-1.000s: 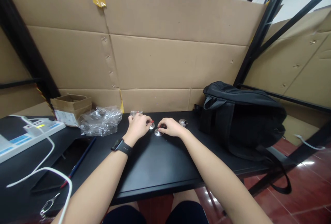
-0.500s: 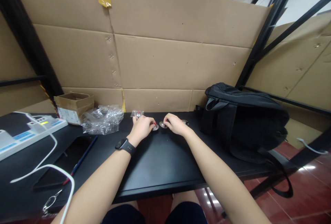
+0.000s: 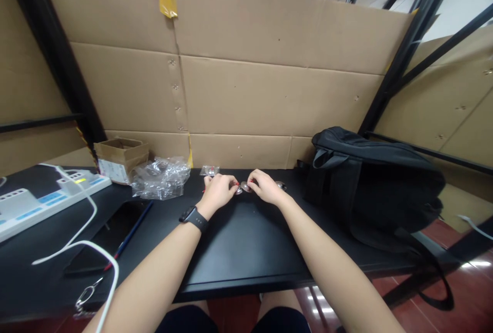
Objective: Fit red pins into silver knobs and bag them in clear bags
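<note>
My left hand (image 3: 219, 192), with a black watch on its wrist, pinches a small cymbal-like metal disc (image 3: 239, 190) by a red piece on top. Close beside it, my right hand (image 3: 265, 187) has its fingertips closed on the red piece of a second shiny metal disc (image 3: 245, 186). The two discs sit edge to edge; whether they touch I cannot tell. Another round metal piece (image 3: 281, 185) lies partly behind my right hand. Beyond my left hand is a clear packet (image 3: 210, 170) with something red and shiny inside.
Crumpled clear plastic (image 3: 162, 178) and a small open cardboard box (image 3: 121, 158) stand at the back left. Nearer lie a power strip (image 3: 54, 199), white cable (image 3: 85, 243), dark tablet-like slab (image 3: 103, 235) and pen (image 3: 134, 230). A black backpack (image 3: 377, 189) occupies the right; cardboard (image 3: 246, 107) walls the back.
My hands have come closer together, bringing the two discs nearly edge to edge. The whole view has shifted slightly, so the surroundings appear further right.
</note>
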Motion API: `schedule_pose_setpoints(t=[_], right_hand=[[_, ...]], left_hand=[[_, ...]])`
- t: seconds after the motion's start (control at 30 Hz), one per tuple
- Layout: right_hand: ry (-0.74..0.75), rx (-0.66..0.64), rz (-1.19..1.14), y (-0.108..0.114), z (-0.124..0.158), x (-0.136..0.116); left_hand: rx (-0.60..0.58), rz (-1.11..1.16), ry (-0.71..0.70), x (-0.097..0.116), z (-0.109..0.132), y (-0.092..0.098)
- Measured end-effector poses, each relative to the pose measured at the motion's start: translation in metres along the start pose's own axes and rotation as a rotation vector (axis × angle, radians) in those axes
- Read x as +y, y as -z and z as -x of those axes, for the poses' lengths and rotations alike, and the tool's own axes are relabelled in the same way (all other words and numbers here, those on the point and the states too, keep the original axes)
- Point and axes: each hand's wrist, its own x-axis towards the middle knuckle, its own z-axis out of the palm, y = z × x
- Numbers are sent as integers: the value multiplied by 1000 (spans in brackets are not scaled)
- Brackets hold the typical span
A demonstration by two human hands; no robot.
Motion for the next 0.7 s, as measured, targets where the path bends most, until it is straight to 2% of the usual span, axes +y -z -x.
schedule_pose_setpoints(t=[0.17, 0.33, 0.43, 0.53, 0.6, 0.7], right_hand=[[0, -81, 42, -3, 1, 7], [8, -123, 52, -5, 1, 12], [6, -139, 66, -6, 0, 12], [0, -150, 66, -7, 1, 13], [-2, -159, 61, -7, 1, 13], [-9, -163, 53, -7, 1, 13]], left_hand=[[-108, -64, 20, 8, 5, 2], [-183, -94, 18, 14, 7, -4], [-184, -110, -5, 14, 6, -3], [-113, -188, 15, 4, 2, 10], [-25, -282, 127, -13, 0, 27], [120, -407, 470, -50, 0, 55]])
